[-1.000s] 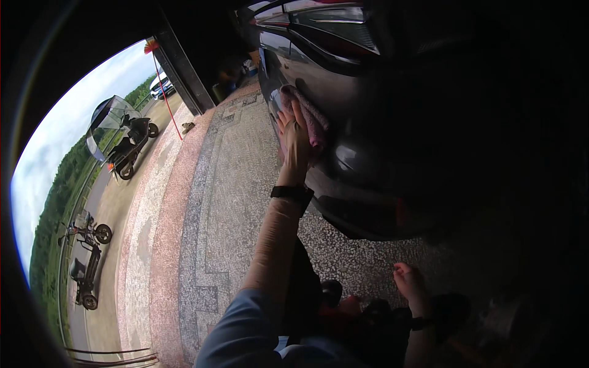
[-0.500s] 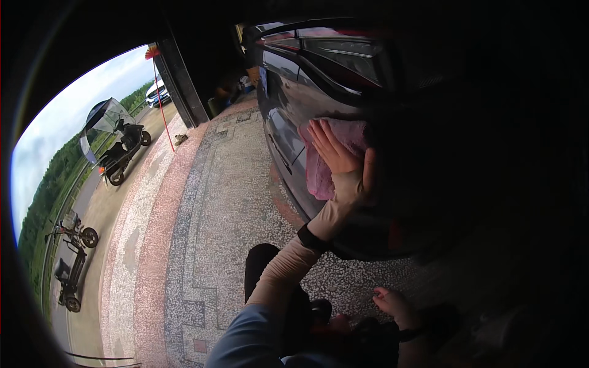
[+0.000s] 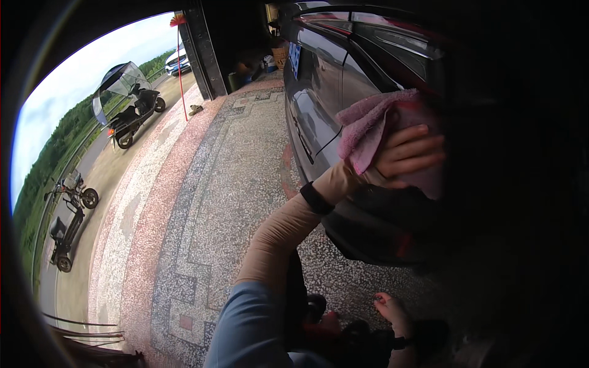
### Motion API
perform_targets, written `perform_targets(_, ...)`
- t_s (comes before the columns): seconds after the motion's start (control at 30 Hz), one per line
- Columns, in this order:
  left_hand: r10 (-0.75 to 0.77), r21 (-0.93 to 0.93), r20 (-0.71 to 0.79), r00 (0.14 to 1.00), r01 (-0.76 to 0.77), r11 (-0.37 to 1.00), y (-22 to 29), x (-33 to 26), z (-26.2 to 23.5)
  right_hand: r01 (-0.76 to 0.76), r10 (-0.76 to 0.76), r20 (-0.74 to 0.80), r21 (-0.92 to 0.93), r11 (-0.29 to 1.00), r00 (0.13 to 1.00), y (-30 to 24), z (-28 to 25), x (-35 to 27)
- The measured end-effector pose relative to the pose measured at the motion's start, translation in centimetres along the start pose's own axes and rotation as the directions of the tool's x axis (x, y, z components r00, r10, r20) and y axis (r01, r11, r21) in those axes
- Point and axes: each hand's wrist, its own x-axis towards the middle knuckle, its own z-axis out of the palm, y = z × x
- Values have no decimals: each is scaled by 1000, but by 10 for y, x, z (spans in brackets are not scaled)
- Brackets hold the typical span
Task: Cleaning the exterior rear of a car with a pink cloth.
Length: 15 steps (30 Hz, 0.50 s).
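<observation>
Pink cloth [image 3: 363, 130] now farther right

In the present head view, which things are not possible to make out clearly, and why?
All in the head view:
Right part of the dark car: lost in deep shadow.
Bodywork under the pink cloth: covered by it.
Left hand: blurred, its exact grip unclear.
Right hand: too small and dim to tell whether it holds anything.
White vehicle: too small to see inside.

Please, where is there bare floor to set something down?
The wide terrazzo floor lies bare between the dark car and the pink strip. It is crowded beyond the doorpost, by the brown basket, and low at centre, around the right hand. Far right is too dark to judge.
</observation>
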Motion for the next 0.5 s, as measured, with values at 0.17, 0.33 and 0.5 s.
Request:
perform_targets(0.17, -389, -212, -144, 910, 356, 910, 2, -35, 11, 18, -18, -23, -9, 1000, 1000, -3, -2, -12)
perform_targets(0.33, -660, -367, -33, 750, 606, 706, 16, -52, 9, 45, -47, -21, -89, 995, 999, -15, -7, -18)
perform_targets(0.5, -713, -314, 44, 700, 687, 655, 34, -57, 4, 21, -21, -4, -94, 995, 1000, -9, 0, -16)
